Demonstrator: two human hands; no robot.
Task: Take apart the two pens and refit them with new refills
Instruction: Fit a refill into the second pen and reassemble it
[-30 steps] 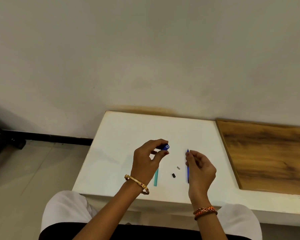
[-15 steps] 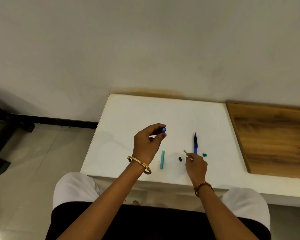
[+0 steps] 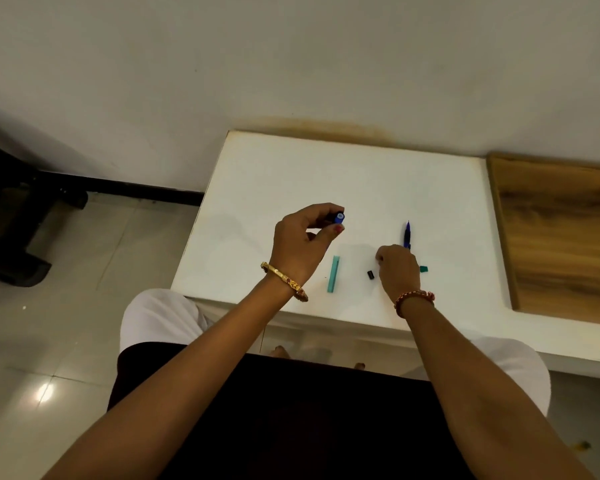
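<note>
Forearms reach out from the bottom edge over a dark lap toward a white table (image 3: 291,174). A gold bangle (image 3: 284,281) circles the left wrist and a red thread band (image 3: 414,297) the right. Left hand (image 3: 302,244) is raised above the table, thumb and fingers pinched on a blue pen barrel (image 3: 338,217) whose round end faces the camera. Right hand (image 3: 397,268) is lowered to the tabletop with its fingers curled under; whether they grip anything I cannot tell. Between the 2 hands lies a pale teal pen piece (image 3: 333,274), pointing away from the body, and a small black part (image 3: 371,275) sits just beside the right hand's thumb side. A small dark green bit (image 3: 423,269) shows on that hand's other side. Beyond the right knuckles a blue pen (image 3: 407,234) lies on the table, its near end hidden by the hand. Farther right, a wooden board (image 3: 561,233) adjoins the white top. Behind stands a plain wall (image 3: 291,64) with a brownish stain along the table's far edge; pale floor tiles (image 3: 49,341) spread to the left.
</note>
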